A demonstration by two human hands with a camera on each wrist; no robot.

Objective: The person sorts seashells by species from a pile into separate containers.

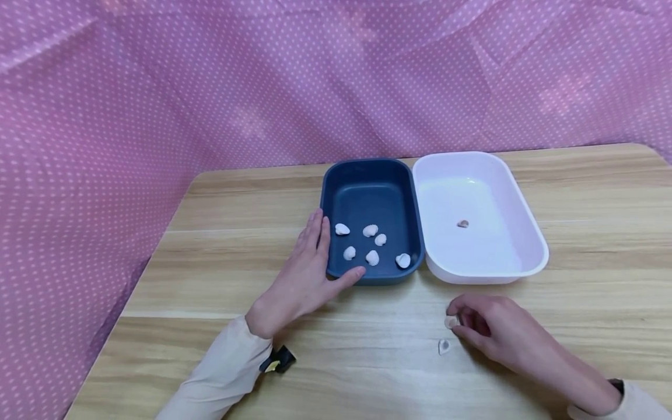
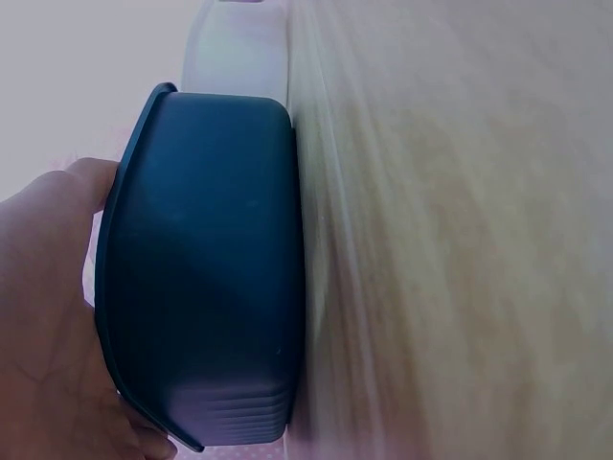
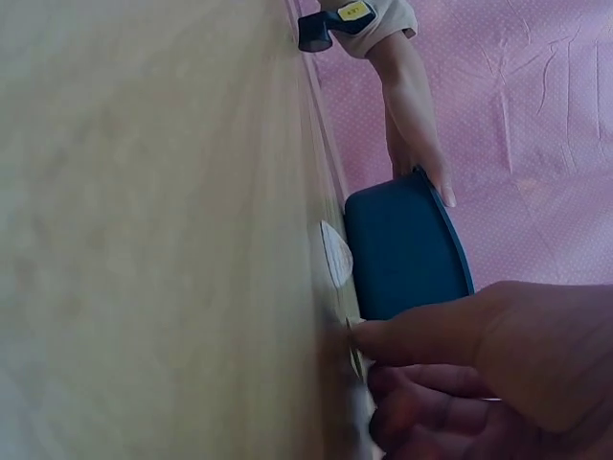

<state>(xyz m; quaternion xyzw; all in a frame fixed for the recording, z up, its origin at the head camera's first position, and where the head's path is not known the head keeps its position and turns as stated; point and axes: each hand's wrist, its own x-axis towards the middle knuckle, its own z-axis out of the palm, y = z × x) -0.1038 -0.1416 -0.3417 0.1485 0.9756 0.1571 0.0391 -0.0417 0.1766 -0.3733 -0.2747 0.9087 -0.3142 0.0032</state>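
Observation:
My left hand [image 1: 304, 275] rests against the left and near rim of a dark blue plastic tray [image 1: 374, 201], fingers straight along its side and thumb over the near rim. Several white ribbed seashells, such as one seashell [image 1: 372, 257], lie in that tray. Low over the wooden table, my right hand [image 1: 501, 331] pinches a small pale seashell [image 1: 450, 322] between thumb and fingertips. Just nearer to me another whitish seashell [image 1: 444, 346] lies on the wood; the right wrist view shows this shell [image 3: 336, 254] close to the thumb.
A white plastic tray [image 1: 467, 254] stands right beside the blue one and holds one small brownish shell [image 1: 462, 223]. Behind the wooden table [image 1: 226, 233] hangs a pink dotted cloth [image 1: 315, 81]. A black wrist device [image 1: 280, 359] sits at my left cuff.

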